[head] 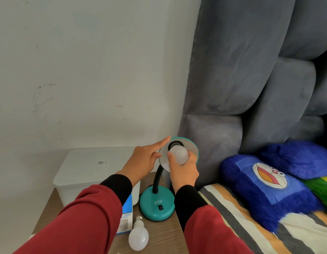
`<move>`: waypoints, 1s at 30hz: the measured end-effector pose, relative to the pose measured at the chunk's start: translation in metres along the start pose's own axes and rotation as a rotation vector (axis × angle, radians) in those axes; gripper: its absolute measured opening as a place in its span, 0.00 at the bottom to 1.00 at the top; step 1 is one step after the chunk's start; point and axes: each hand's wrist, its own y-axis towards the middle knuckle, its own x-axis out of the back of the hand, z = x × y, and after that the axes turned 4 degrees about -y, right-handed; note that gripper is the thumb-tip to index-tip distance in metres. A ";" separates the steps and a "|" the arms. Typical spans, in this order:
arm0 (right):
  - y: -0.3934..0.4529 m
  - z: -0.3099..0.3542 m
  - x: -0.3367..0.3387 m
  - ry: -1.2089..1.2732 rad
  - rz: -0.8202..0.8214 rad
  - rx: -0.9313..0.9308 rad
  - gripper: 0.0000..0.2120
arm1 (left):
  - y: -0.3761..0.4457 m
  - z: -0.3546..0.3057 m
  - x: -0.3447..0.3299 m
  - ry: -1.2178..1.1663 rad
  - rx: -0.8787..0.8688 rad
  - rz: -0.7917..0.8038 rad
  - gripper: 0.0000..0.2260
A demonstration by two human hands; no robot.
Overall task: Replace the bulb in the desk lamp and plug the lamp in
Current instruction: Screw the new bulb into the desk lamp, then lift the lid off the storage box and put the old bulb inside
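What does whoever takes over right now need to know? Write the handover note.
Left hand: steadies the teal lamp shade at its rim, index finger along the edge.
Right hand: grip closed on the white bulb, its base at the socket inside the shade; whether it is threaded in cannot be told.
Lamp base stands on the wooden bedside table, beside the bed.
A second bulb lies loose on the table in front of the base, next to a blue bulb box.
Left: seat the bulb fully, then plug in; plug and outlet are not in view.
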 end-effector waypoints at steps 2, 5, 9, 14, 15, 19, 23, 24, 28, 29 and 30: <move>-0.001 0.000 0.000 -0.022 0.017 -0.008 0.30 | 0.000 0.000 0.000 -0.007 0.015 0.005 0.27; -0.005 0.003 0.001 -0.103 0.048 -0.013 0.36 | -0.003 -0.007 0.003 -0.020 0.030 0.007 0.27; -0.013 0.012 0.007 -0.285 0.089 0.062 0.40 | -0.009 -0.015 0.011 -0.064 0.094 0.043 0.26; -0.029 0.033 0.019 -0.677 0.130 0.155 0.37 | -0.023 -0.018 0.031 0.241 0.252 0.173 0.25; -0.031 0.037 0.021 -0.757 0.147 0.155 0.34 | -0.028 -0.019 0.037 0.298 0.289 0.211 0.25; -0.046 0.054 0.031 -0.967 0.292 0.148 0.21 | -0.047 -0.029 0.066 0.470 0.402 0.344 0.26; -0.060 0.063 0.035 -1.078 0.446 0.194 0.18 | -0.070 -0.028 0.096 0.583 0.500 0.387 0.28; -0.063 0.064 0.033 -1.117 0.488 0.200 0.18 | -0.077 -0.027 0.104 0.614 0.523 0.392 0.28; -0.069 0.067 0.022 -1.263 0.615 0.223 0.20 | -0.098 -0.020 0.131 0.679 0.601 0.403 0.27; -0.070 0.068 0.018 -1.299 0.641 0.240 0.21 | -0.101 -0.017 0.138 0.687 0.622 0.404 0.27; -0.070 0.069 0.013 -1.325 0.663 0.253 0.22 | -0.104 -0.013 0.146 0.694 0.643 0.402 0.27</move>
